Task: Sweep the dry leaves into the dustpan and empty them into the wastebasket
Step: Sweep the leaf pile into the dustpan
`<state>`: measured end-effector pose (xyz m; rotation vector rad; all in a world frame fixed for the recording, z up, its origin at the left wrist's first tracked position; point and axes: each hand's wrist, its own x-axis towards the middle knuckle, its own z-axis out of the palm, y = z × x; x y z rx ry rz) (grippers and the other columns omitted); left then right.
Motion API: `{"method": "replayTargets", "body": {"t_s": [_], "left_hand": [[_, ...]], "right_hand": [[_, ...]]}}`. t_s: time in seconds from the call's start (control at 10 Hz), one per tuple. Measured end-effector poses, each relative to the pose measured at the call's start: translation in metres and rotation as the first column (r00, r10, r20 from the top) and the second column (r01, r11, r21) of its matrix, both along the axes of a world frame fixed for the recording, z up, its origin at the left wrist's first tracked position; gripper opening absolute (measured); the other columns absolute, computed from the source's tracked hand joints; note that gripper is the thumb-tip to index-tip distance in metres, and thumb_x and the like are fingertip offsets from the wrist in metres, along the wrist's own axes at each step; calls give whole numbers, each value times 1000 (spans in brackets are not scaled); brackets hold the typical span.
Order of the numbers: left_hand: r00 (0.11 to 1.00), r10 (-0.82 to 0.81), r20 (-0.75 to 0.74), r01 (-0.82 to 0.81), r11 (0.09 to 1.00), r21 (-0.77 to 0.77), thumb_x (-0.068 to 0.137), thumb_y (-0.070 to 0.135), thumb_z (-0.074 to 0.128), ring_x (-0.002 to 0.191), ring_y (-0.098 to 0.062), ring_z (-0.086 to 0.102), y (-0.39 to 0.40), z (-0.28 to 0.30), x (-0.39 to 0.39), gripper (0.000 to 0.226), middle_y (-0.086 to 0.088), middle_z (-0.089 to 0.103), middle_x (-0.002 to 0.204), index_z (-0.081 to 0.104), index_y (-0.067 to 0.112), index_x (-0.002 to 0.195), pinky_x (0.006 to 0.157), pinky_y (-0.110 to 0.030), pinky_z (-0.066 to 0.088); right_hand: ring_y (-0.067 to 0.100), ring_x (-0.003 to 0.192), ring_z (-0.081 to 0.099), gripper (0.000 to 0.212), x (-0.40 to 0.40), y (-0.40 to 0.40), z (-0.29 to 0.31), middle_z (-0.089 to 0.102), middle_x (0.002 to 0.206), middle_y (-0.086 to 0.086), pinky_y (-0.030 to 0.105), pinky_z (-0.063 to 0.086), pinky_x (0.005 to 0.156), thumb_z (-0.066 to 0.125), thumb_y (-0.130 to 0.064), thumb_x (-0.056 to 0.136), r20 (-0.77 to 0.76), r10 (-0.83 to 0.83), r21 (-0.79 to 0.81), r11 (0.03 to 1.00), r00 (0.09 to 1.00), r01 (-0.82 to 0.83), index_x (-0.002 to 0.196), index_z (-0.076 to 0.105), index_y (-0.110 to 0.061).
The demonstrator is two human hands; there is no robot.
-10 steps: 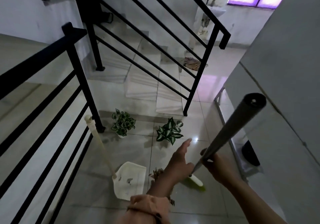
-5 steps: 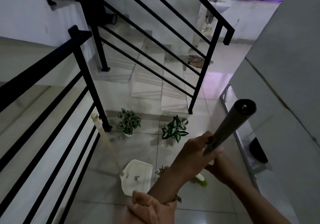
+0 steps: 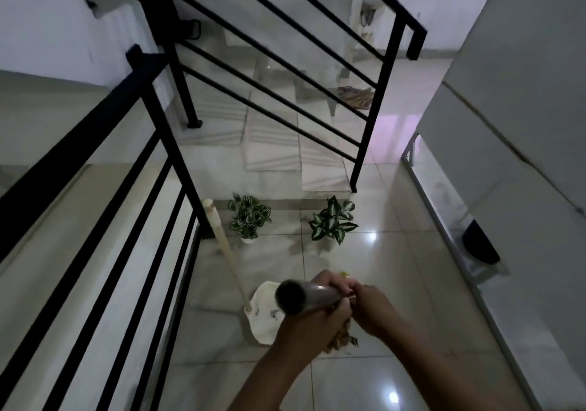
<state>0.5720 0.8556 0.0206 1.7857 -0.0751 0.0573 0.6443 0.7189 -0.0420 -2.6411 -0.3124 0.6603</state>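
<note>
Both hands grip the grey broom handle (image 3: 301, 296), whose top end points at the camera. My left hand (image 3: 320, 309) holds it nearer the top and my right hand (image 3: 369, 310) is just beyond it. The broom head is almost hidden behind my hands; only a yellow-green speck (image 3: 344, 273) shows. A white dustpan (image 3: 264, 314) lies on the tiled floor left of my hands, and its long cream handle (image 3: 222, 245) leans up toward the railing. Dry brown leaves (image 3: 342, 338) lie on the floor under my hands, beside the dustpan's mouth.
A black metal railing (image 3: 152, 188) runs along the left. Two small potted plants (image 3: 249, 217) (image 3: 333, 220) stand at the foot of the stairs (image 3: 272, 144). A black wastebasket (image 3: 480, 245) sits on a low metal rack by the right wall.
My left hand has come off open fingers and closed on the broom handle. The handle has swung from tilting up-right to pointing at the camera, and both hands now sit over the leaves.
</note>
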Motion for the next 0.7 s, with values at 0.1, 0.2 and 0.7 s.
{"method": "replayTargets", "body": {"t_s": [0.1,0.2,0.7], "left_hand": [[998,28,50,-28,1000,-6,81,-12,59,93,12,60,12,-14,-28,17,10,64,96,59,5,78,79,-3,42],[991,108,82,-110,994,21,78,-22,55,93,16,58,19,-28,-54,25,1,63,98,63,2,78,80,-2,41],[789,614,-12,-607,778,-164,69,24,64,96,-9,68,-34,-56,-168,2,11,74,93,63,26,68,83,-15,50]], "right_hand": [[25,112,54,34,-16,16,-21,55,124,14,30,42,87,49,-15,89,-52,5,0,1000,999,-5,123,47,-10],[27,112,54,34,-28,25,-35,56,124,15,31,42,88,47,-12,89,-89,49,-12,999,995,-50,123,49,-9],[27,101,60,28,-91,19,-59,58,115,16,32,47,81,43,-16,93,-30,529,-46,847,848,-530,120,46,-11]]}}
